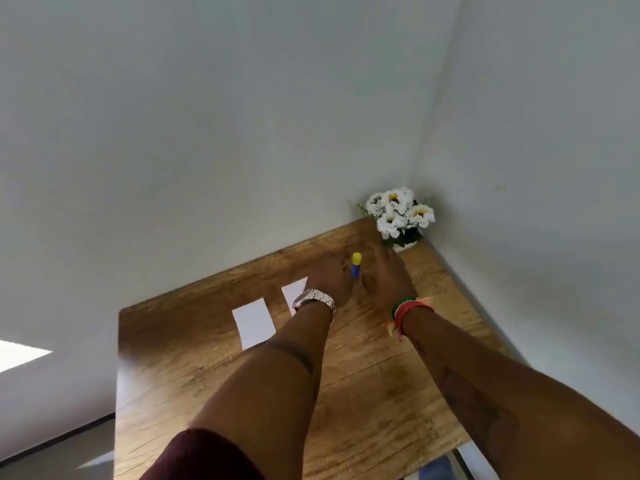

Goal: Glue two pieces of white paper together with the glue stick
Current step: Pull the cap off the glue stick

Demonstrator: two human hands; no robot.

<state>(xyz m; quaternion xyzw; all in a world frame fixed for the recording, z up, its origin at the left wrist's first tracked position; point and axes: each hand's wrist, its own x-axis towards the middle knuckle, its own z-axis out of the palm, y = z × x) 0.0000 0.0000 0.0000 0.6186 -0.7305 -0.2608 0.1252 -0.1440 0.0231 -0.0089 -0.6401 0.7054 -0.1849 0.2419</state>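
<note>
Reaching forward from the bottom edge, two bare forearms are seen stretched over a wood-grain brown bench [363, 393], a dark maroon sleeve [204, 455] covering the left upper arm nearest the camera. A silver metal wristwatch [315, 299] is worn on the left wrist, and a bundle of red, green and orange woven bracelets [408, 308] on the right. Left of the left forearm, a flat white rectangular paper piece [254, 322] lies on the bench; a second white paper piece [295, 289] lies just beyond it, partly hidden under the left wrist. Further out, the left hand [329, 277] and the right hand [386, 275] are held close together on either side of a small upright glue stick with a blue body and yellow cap [355, 265], which stands between them. Both hands are motion-blurred, so it cannot be told whether the fingers touch the glue stick or how far they are spread. In the far corner, against the pale walls, a bunch of white flowers in a small pot [398, 214] is set on the bench.
</note>
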